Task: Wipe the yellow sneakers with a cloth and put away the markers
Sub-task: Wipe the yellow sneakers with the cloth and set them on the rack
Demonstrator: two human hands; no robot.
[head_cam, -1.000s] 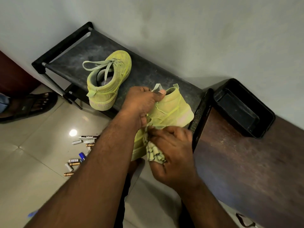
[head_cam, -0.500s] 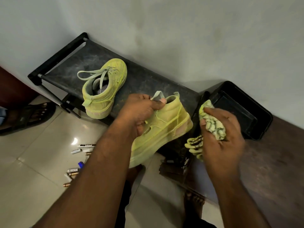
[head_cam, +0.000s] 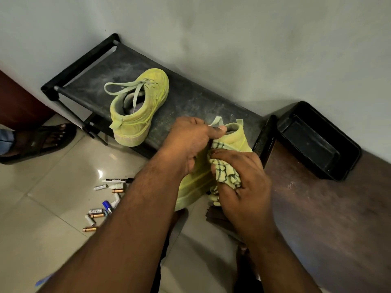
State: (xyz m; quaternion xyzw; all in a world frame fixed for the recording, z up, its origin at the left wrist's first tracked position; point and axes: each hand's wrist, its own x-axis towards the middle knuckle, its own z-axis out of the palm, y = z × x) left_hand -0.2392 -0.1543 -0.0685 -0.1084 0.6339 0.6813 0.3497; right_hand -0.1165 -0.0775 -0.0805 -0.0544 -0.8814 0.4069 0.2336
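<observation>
Item 1, far left of both hands: a sandalled foot [head_cam: 40, 140] on the tiled floor [head_cam: 42, 208], belonging to a second person.

Item 2, below and left of the left hand: markers [head_cam: 116, 181] lying loose on the floor, mixed in with small batteries [head_cam: 96, 213]. None put away yet.

Item 3, up and left of the left hand: first yellow sneaker [head_cam: 137, 108], laces loose, resting on the black rack [head_cam: 190, 96], apart from both hands.

Item 4: left hand [head_cam: 186, 142], fingers curled round the collar of the second yellow sneaker [head_cam: 237, 134], thumb at the opening, holding it tilted with the toe downward.

Item 5: right hand [head_cam: 243, 182], clenched on a bunched checked cloth [head_cam: 224, 172], pressing it against the side of the held sneaker, just beside the left hand.

Item 6, right of the right hand: black tray [head_cam: 317, 140] on a brown wooden surface [head_cam: 328, 218], well apart from the markers.

Risks, as judged: the sneaker is held at the collar only, so a firm wipe may twist it loose and drop it. The cloth's dangling tail may snag. A foot shifting among the markers and batteries could scatter them or cause a slip.
</observation>
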